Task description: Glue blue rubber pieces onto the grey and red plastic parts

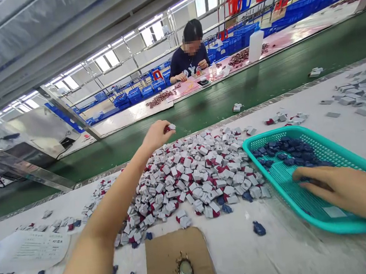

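Two hand states, one certain: my left hand [159,133] pinches a grey-and-maroon piece [171,127], perhaps lifted to clear the pile [202,170]; my right hand [330,182], half-curled inside the teal basket [276,132] to reach navy pieces [297,146], hides any hold.

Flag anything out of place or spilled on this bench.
Stray dark blue pieces lie outside the teal basket, some against the gray-and-maroon pile; odd, since the others are in the basket. Two light gray clusters sit alone on the green strip, off the bench. No damage visible.
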`<state>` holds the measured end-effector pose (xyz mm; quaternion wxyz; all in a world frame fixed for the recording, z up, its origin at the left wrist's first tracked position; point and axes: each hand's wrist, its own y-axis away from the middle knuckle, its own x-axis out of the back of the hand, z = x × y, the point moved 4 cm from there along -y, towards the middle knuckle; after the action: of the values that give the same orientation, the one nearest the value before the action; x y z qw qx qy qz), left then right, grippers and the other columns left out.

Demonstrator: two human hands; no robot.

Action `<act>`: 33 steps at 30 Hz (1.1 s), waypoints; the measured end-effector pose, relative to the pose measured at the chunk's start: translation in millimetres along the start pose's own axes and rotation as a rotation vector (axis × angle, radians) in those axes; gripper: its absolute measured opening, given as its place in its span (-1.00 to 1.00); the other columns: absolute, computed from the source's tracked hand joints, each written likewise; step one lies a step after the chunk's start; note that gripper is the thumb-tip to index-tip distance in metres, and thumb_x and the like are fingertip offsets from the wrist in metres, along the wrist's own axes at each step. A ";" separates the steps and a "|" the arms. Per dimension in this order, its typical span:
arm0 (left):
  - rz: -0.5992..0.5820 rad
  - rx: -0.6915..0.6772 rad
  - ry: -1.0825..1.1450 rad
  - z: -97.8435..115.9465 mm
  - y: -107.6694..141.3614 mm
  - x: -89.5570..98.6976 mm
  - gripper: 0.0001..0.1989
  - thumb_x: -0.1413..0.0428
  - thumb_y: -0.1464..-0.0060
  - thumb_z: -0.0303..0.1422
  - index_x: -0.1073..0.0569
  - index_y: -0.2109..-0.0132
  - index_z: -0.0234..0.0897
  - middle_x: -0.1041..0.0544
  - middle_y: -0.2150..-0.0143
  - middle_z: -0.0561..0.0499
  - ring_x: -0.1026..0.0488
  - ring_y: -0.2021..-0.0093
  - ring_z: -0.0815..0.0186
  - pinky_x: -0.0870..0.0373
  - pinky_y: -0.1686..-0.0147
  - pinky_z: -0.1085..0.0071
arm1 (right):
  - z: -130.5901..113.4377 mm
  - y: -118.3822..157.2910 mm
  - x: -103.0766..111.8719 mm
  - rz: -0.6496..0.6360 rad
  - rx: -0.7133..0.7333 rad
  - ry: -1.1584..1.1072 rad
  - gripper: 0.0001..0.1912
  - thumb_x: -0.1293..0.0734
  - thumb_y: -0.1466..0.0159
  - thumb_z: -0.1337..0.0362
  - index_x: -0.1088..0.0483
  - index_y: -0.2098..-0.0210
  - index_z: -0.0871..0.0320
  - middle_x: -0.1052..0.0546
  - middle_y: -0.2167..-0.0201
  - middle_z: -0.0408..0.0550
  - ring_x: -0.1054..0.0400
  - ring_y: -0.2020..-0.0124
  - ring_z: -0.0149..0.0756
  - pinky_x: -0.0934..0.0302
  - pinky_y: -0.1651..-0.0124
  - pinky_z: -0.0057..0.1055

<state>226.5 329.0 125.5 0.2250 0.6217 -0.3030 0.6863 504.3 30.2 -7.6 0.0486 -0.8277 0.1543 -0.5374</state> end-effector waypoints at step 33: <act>0.357 0.719 1.426 30.3 361.3 -69.5 -0.69 -0.27 0.05 -0.23 -0.55 0.15 -0.27 -0.42 0.34 0.02 -0.40 0.43 0.38 -0.42 0.61 0.57 | -238.4 38.9 -32.3 -0.295 0.280 -0.343 -0.74 -0.22 -0.33 0.04 -0.35 0.28 0.10 -0.51 0.48 -0.07 -0.39 0.53 -0.37 -0.24 0.54 -0.53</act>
<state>9.3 54.2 8.9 0.0379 0.0125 0.0571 0.9976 268.7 23.6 54.1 0.1094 -0.9055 -0.0544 -0.4065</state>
